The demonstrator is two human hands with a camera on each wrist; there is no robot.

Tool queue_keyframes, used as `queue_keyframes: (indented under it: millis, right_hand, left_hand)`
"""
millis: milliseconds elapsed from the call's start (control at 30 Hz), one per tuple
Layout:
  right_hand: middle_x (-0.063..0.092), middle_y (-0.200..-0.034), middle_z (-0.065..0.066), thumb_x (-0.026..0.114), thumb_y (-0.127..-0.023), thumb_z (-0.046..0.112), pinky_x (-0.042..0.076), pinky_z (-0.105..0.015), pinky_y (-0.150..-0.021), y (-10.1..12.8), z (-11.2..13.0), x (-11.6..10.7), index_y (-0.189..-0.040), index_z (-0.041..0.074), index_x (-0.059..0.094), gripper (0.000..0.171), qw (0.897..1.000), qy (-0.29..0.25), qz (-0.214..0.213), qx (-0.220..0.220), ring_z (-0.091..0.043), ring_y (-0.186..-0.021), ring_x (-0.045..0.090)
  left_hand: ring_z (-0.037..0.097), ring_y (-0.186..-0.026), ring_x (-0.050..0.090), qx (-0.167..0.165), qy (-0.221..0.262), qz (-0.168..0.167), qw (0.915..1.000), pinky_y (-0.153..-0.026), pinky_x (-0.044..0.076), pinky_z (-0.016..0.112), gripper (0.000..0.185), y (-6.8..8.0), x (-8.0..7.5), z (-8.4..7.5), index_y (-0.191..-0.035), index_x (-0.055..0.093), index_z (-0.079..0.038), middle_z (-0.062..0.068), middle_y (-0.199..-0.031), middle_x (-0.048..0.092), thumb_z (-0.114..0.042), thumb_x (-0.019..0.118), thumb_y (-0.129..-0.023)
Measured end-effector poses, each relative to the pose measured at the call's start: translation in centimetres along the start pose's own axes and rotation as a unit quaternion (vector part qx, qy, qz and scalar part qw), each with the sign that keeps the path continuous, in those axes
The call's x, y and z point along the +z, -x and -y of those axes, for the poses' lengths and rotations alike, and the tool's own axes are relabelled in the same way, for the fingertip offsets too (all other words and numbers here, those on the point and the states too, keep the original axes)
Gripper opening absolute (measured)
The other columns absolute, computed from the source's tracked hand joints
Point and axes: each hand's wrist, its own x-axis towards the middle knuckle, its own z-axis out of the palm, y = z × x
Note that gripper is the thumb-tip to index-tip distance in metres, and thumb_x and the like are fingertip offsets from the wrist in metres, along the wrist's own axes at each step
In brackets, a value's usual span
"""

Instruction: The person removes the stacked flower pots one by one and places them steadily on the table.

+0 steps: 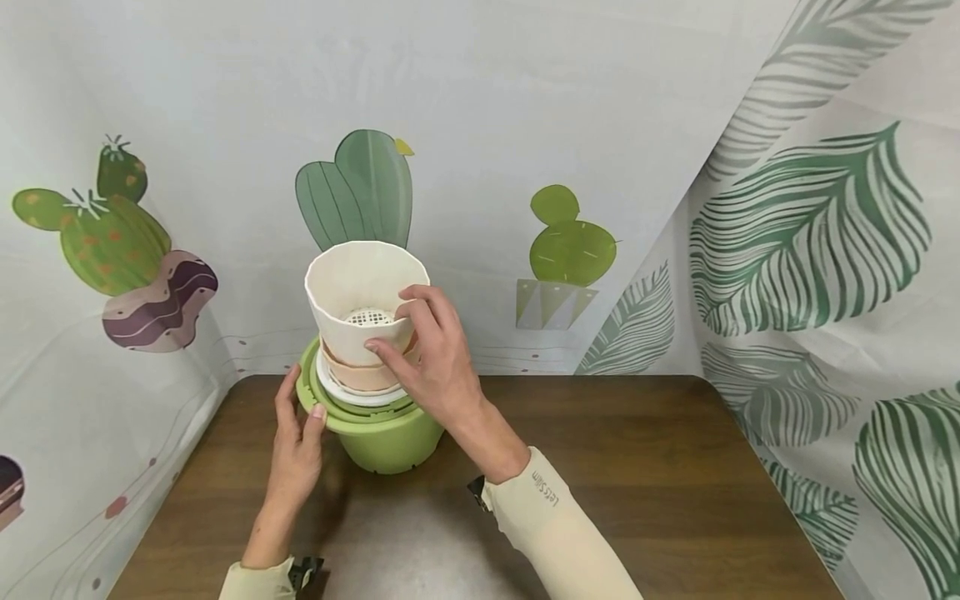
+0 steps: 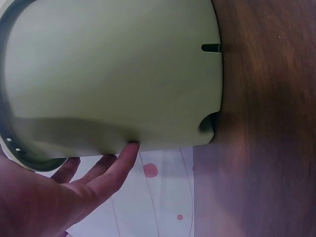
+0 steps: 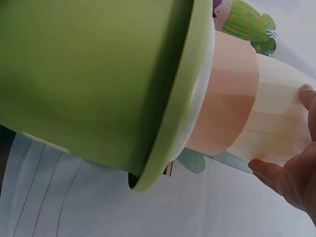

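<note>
While the green pot [image 1: 390, 437] sits on the brown table [image 1: 637, 467] near its far left edge, a stack of smaller pots is nested in it: a white one [image 1: 360, 393] lowest, a peach one [image 1: 360, 373] above it, and a cream pot [image 1: 358, 292] on top, rising well above the green rim. Right hand [image 1: 435, 362] pinches the cream pot's near rim: thumb on the outer wall, fingers curled over the lip into the inside, just beside the white mesh grid [image 1: 369, 317] at its bottom. The right wrist view confirms it: fingertips [image 3: 307, 94] on the cream wall, thumb [image 3: 266, 170] underneath, peach band and green rim to the left. Left hand [image 1: 296, 446] is on the green pot's left side, fingers fairly straight, thumb tip on the rim edge; looks like a steadying touch, not a curled grip. In the left wrist view one fingertip [image 2: 131, 147] touches the pot's outer wall and the other fingers are spread loose below it; slots show near the pot's base. Both forearms wear cream sleeves [image 1: 555, 525]. Behind the table hangs a backdrop [image 1: 525, 125] printed with cacti, with a leaf-print curtain [image 1: 825, 250] to the right.
</note>
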Motion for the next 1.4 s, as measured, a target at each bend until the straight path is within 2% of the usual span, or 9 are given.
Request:
queue_keyframes:
  millis: [900,1167,1400]
  right_hand:
    - [0.058,-0.134,-0.019,0.091,-0.086,0.021,0.049,-0.040,-0.110,0.0,0.8,-1.6,-0.102,0.003,0.057,0.042,0.998,-0.030,-0.055,-0.018,-0.035,-0.121,0.059]
    - [0.056,-0.135,-0.020,0.091,-0.085,0.018,0.052,-0.047,-0.107,0.0,1.3,-2.7,-0.103,0.003,0.056,0.042,0.997,-0.047,-0.065,-0.015,-0.034,-0.127,0.056]
    - [0.056,-0.137,-0.020,0.092,-0.084,0.015,0.051,-0.042,-0.110,0.4,1.5,-3.8,-0.102,0.004,0.056,0.042,0.996,-0.055,-0.072,-0.004,-0.034,-0.127,0.058]
  left_hand:
    - [0.008,-0.122,0.056,0.006,0.015,0.003,0.9999,-0.083,0.055,0.013,0.066,0.0,0.1,0.1,-0.171,0.016,-0.027,0.008,-0.169,0.029,-0.011,0.045,-0.114]
    - [0.007,-0.120,0.057,0.002,0.002,0.000,1.0000,-0.081,0.055,0.014,0.066,0.1,0.0,0.1,-0.171,0.016,-0.027,0.007,-0.169,0.029,-0.012,0.045,-0.114]
    - [0.008,-0.119,0.057,0.000,0.000,-0.001,1.0000,-0.081,0.056,0.015,0.065,0.0,0.0,-0.1,-0.171,0.016,-0.028,0.005,-0.170,0.029,-0.013,0.045,-0.114]
